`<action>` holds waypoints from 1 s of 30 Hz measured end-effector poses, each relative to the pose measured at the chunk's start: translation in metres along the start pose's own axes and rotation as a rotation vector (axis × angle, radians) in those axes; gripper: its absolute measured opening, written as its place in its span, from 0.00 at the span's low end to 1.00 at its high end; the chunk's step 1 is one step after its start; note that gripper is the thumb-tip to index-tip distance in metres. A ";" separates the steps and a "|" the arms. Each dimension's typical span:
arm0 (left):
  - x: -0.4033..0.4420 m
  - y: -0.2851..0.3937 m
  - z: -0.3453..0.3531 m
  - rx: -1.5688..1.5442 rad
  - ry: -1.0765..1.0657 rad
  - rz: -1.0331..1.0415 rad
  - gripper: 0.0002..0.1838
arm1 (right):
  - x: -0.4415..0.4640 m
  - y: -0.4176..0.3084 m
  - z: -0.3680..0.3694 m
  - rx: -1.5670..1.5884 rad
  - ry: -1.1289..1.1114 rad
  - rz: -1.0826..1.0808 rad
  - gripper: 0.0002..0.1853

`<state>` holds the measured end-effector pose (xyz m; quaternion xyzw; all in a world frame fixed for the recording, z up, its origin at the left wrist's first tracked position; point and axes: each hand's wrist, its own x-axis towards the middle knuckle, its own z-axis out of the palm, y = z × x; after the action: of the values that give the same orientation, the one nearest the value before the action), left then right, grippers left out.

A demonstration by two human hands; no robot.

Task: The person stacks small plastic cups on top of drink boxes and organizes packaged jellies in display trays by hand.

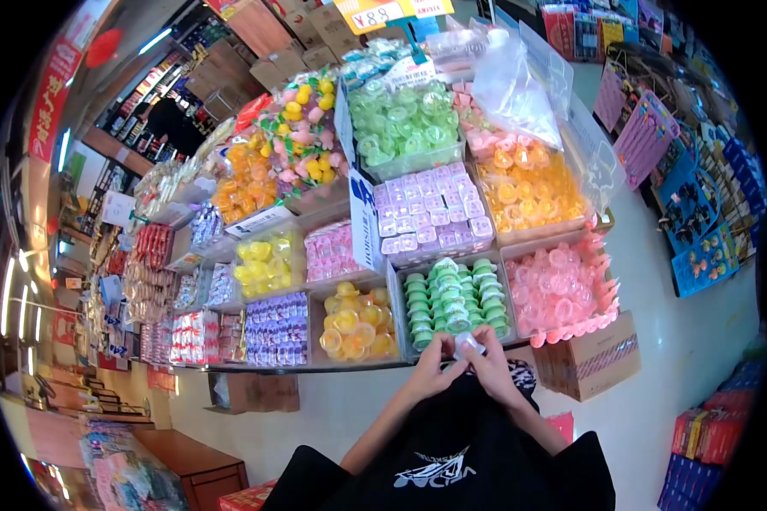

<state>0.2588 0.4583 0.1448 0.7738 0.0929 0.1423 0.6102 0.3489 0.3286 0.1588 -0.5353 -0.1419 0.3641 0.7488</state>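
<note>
Both of my hands meet at the front edge of the display, before the bin of green cups [446,294]. Between their fingertips is a small whitish, translucent cup [468,344]. My left hand [435,368] pinches it from the left, and my right hand [493,364] holds its right side. Just right of the hands is a bin of pink cups [554,289]; to the left lies a bin of yellow-orange cups [356,324]. Behind the green cups, lilac square cups [432,209] stand in rows.
Orange cups [533,196] and light green packs [405,119] fill bins further back. A plastic bag [511,89] lies over the back right. Below the display are cardboard boxes [590,358]. A person [172,126] in dark clothing is at the far left.
</note>
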 end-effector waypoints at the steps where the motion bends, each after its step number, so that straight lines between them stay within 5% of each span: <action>1: 0.007 0.003 0.003 0.033 0.018 0.007 0.22 | 0.010 0.006 0.000 0.060 0.030 -0.037 0.09; 5: 0.023 -0.012 0.008 0.093 0.106 -0.045 0.25 | 0.032 0.004 -0.014 0.007 0.008 0.022 0.12; 11: 0.050 -0.029 -0.002 -0.057 0.093 -0.150 0.13 | 0.057 0.015 -0.027 0.028 -0.073 -0.006 0.23; 15: 0.080 -0.041 -0.002 -0.041 0.158 -0.132 0.09 | 0.081 0.003 -0.042 -0.185 -0.041 0.058 0.13; 21: 0.140 -0.041 -0.003 0.049 0.199 -0.150 0.13 | 0.145 0.008 -0.047 -0.176 0.119 -0.068 0.07; 30: 0.171 -0.091 -0.009 -0.122 0.273 -0.194 0.34 | 0.239 0.044 -0.040 0.068 0.171 -0.051 0.07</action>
<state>0.4192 0.5428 0.0769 0.6961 0.2404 0.1918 0.6487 0.5217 0.4747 0.0617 -0.5350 -0.0787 0.3022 0.7850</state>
